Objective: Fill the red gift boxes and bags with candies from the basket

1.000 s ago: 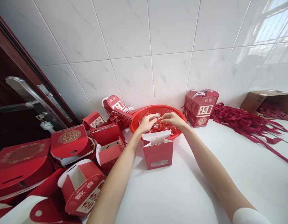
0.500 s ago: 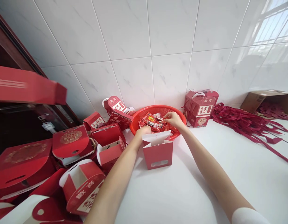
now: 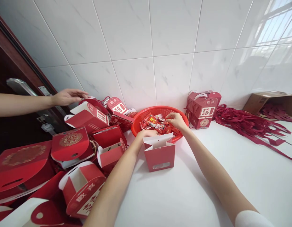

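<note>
A red plastic basket (image 3: 157, 108) near the wall holds a heap of wrapped candies (image 3: 152, 121). Over its right side my right hand (image 3: 176, 120) has its fingertips pinched together at the candies; whatever lies between them is too small to make out. My left hand (image 3: 147, 133) reaches into the basket's front left, its fingers hidden behind the paper box and among the sweets. Between my forearms a red paper box (image 3: 159, 157) stands upright on the white table, with its white-lined top open and a small oval window low on its front.
Many red gift boxes (image 3: 70, 142) crowd the left side. Another person's hand (image 3: 69, 96) hovers over them by the dark door. Finished-looking boxes (image 3: 202, 110) stand right of the basket. Dark red ribbons (image 3: 245, 123) and a cardboard carton (image 3: 261, 104) lie farther right.
At the left, a red box seen in mid-air before now rests on the pile, and another person's hand shows above it. My left hand has shifted slightly right in the basket.
</note>
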Available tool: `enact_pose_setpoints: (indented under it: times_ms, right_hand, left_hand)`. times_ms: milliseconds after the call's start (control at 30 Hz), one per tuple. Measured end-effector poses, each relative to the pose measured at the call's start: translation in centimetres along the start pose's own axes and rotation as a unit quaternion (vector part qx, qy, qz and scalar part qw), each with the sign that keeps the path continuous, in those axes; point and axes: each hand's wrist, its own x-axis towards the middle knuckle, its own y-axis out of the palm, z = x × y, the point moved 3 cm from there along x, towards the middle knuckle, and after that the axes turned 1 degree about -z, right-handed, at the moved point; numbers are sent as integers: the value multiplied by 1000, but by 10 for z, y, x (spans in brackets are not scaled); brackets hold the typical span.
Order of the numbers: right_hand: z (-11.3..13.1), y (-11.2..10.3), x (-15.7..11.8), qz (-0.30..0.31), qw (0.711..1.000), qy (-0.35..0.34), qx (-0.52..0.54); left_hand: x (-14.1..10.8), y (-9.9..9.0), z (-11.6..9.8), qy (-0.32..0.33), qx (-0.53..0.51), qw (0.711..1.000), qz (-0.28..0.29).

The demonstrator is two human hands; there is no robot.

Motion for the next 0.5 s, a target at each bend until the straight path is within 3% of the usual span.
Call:
enact_pose_setpoints:
  times_ms: [267, 400, 500]
  right_hand:
    - [1, 1, 1, -12, 1000, -7, 11]
    - [2, 1, 2, -6, 1000, -16, 13]
    - [3, 1, 2, 3, 1000, -18, 14]
  left_hand:
    - [-14, -4, -18, 60, -15, 998, 1]
    - [-22, -5, -25, 52, 36, 997, -48]
    - [-24, -3, -32, 60, 60, 989, -122]
